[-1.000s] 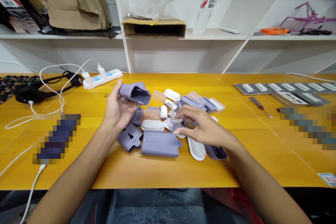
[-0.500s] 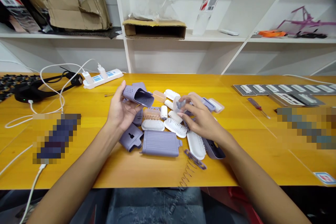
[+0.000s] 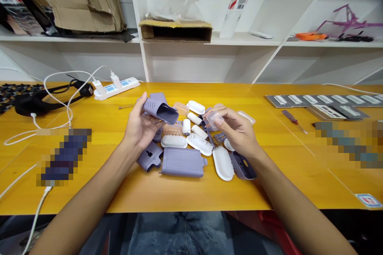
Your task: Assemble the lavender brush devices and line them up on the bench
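Note:
My left hand (image 3: 139, 125) grips a purple perforated plastic shell (image 3: 161, 110), tilted so its hollow end faces right. In my right hand (image 3: 236, 127) is a translucent plastic cover (image 3: 214, 120), pinched between thumb and fingers above the pile. Below the hands lie a ribbed purple panel (image 3: 183, 162), a purple piece with a dark slot (image 3: 150, 155) and a hollow purple shell (image 3: 243, 165). White oval bristled pads (image 3: 224, 163), white rollers (image 3: 194, 118) and a thin coil spring (image 3: 173, 132) lie among them. My right fingers partly hide the parts behind.
A power strip (image 3: 116, 88) with white cables stands at the back left, beside a black headset (image 3: 54, 97). On the right are a screwdriver (image 3: 295, 121) and a long grey strip with white pieces (image 3: 324, 101). Shelves above hold cardboard boxes (image 3: 89, 12) and a bottle (image 3: 235, 8).
My right hand has lifted the translucent cover and shifted slightly right. A small purple plate and long spring no longer show near the table's front edge. My left hand still holds the shell.

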A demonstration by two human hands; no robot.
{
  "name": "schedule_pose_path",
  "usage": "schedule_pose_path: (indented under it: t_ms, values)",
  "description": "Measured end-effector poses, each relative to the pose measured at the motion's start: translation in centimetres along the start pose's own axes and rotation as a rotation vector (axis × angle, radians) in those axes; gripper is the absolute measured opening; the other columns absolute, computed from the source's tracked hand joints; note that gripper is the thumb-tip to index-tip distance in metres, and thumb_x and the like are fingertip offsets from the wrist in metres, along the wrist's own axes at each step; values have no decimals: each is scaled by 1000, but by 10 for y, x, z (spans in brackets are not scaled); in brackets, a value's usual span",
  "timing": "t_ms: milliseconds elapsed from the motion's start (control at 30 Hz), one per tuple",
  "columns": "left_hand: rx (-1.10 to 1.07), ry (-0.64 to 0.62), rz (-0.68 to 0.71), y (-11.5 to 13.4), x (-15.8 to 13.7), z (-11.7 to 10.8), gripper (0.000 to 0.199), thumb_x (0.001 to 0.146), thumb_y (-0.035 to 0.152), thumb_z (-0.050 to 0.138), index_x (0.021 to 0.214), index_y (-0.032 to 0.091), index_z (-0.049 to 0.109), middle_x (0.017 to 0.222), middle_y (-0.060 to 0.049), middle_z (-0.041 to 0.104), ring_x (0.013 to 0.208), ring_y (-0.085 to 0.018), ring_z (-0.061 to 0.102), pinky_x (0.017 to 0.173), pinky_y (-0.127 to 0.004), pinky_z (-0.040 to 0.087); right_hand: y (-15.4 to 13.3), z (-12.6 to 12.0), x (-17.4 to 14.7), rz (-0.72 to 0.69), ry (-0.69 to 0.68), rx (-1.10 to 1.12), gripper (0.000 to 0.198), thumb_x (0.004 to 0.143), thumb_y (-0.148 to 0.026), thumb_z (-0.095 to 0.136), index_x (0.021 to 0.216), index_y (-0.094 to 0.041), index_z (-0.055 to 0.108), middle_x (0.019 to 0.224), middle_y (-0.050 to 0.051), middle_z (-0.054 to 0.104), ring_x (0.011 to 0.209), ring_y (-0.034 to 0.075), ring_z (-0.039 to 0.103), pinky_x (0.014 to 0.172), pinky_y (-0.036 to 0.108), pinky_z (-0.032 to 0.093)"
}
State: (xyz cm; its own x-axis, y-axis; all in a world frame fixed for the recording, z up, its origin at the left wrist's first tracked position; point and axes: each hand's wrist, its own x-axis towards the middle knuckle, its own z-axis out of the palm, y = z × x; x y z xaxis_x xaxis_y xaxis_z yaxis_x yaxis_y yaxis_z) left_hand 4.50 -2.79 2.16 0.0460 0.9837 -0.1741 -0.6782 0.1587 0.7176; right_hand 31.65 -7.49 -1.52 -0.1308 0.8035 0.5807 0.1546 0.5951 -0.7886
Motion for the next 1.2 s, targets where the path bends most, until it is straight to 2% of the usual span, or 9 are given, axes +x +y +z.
schedule_pose_path:
  t_ms: [133, 400, 533, 633, 733, 833, 933, 1100, 1200]
  values:
    - [32, -22, 14, -1, -2, 1, 33, 85, 45, 87, 96, 20, 68, 84, -3, 75, 70, -19, 72, 72, -34, 65, -3, 1, 0, 22, 38, -51, 22, 99, -50, 77, 108, -30, 78, 103, 7, 75, 103, 28, 67, 96, 52, 56]
    - [51, -27, -3, -4, -6, 4, 33, 83, 43, 89, 99, 22, 69, 84, -1, 75, 68, -18, 71, 69, -32, 62, -10, 2, -3, 29, 59, -98, 24, 95, -49, 80, 109, -30, 76, 102, 7, 74, 99, 28, 69, 93, 53, 61]
    - [56, -27, -6, -6, -7, 5, 30, 84, 41, 88, 95, 22, 69, 84, 0, 74, 67, -17, 69, 69, -33, 62, -5, 6, -4, 67, 120, -26, 45, 84, -46, 92, 116, -30, 66, 117, 8, 72, 110, 28, 72, 103, 49, 62]
    - [49, -27, -7, -7, -8, 6, 30, 84, 41, 88, 95, 22, 69, 83, 0, 73, 66, -16, 67, 68, -32, 62, -2, 8, -4, 84, 142, 11, 60, 82, -44, 94, 129, -32, 59, 114, 7, 73, 106, 28, 74, 100, 49, 64]
    - [50, -29, -5, -7, -9, 6, 31, 84, 41, 89, 95, 21, 68, 82, 0, 72, 65, -15, 66, 67, -30, 62, -6, 8, -3, 80, 126, -20, 58, 84, -43, 93, 133, -31, 64, 118, 9, 73, 111, 30, 74, 102, 53, 63]
    - [49, -26, -4, -7, -9, 6, 30, 84, 42, 88, 94, 21, 68, 84, -1, 73, 67, -17, 67, 67, -32, 62, -11, 9, -2, 60, 102, -10, 48, 84, -44, 93, 122, -29, 69, 119, 10, 75, 114, 32, 75, 103, 56, 63]
    - [55, -27, -10, -8, -9, 6, 31, 83, 43, 89, 95, 22, 69, 87, -2, 74, 72, -19, 70, 69, -34, 63, -14, 11, -2, 23, 125, 48, 45, 81, -42, 96, 112, -31, 65, 113, 7, 79, 111, 31, 77, 102, 55, 64]
    - [46, -14, -19, -10, -9, 7, 32, 84, 41, 89, 98, 22, 69, 90, -3, 74, 74, -18, 70, 70, -32, 63, -7, 8, -4, 59, 223, 49, 67, 77, -39, 99, 135, -37, 66, 121, 6, 78, 120, 31, 75, 103, 55, 64]
    - [40, -4, -27, -11, -10, 7, 34, 83, 42, 90, 100, 21, 70, 88, -3, 73, 75, -18, 70, 71, -32, 62, 0, 5, -5, 85, 251, 21, 61, 75, -44, 99, 130, -35, 76, 120, 6, 74, 119, 31, 72, 107, 57, 61]
